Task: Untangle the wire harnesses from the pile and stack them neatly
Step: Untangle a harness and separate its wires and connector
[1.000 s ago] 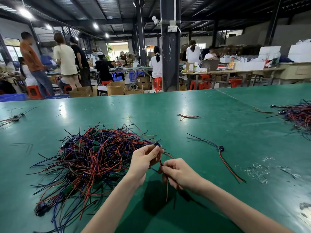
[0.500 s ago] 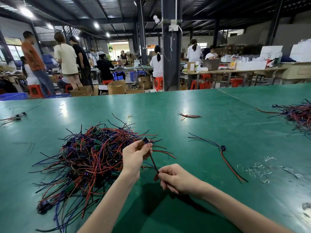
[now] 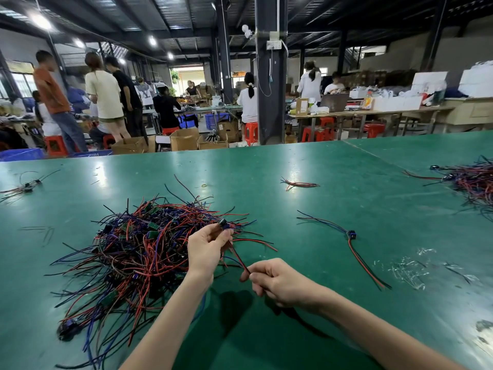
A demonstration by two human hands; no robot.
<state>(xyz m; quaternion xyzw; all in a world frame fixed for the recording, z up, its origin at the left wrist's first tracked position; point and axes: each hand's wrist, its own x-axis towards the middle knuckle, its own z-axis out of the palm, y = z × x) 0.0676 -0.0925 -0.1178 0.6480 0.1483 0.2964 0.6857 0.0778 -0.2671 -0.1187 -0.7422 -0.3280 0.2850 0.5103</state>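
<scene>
A tangled pile of wire harnesses (image 3: 138,252), red, blue and black with small connectors, lies on the green table (image 3: 293,209) at the left. My left hand (image 3: 206,247) pinches one harness (image 3: 237,256) by its dark connector at the pile's right edge. Its red and black wires run down to my right hand (image 3: 274,281), which pinches them near their free end. The far half of this harness still lies among the pile's strands. One separated harness (image 3: 352,236) with a blue connector lies straight on the table to the right.
A second pile of harnesses (image 3: 472,182) sits at the far right edge. A small bundle of red wires (image 3: 298,185) lies mid-table, another harness (image 3: 25,186) at far left. Clear plastic scraps (image 3: 408,271) litter the right. Beyond the table, people work among boxes and stools.
My left hand has lifted the connector up and away toward the pile. My right hand has slid down along the wires, stretching them taut between both hands.
</scene>
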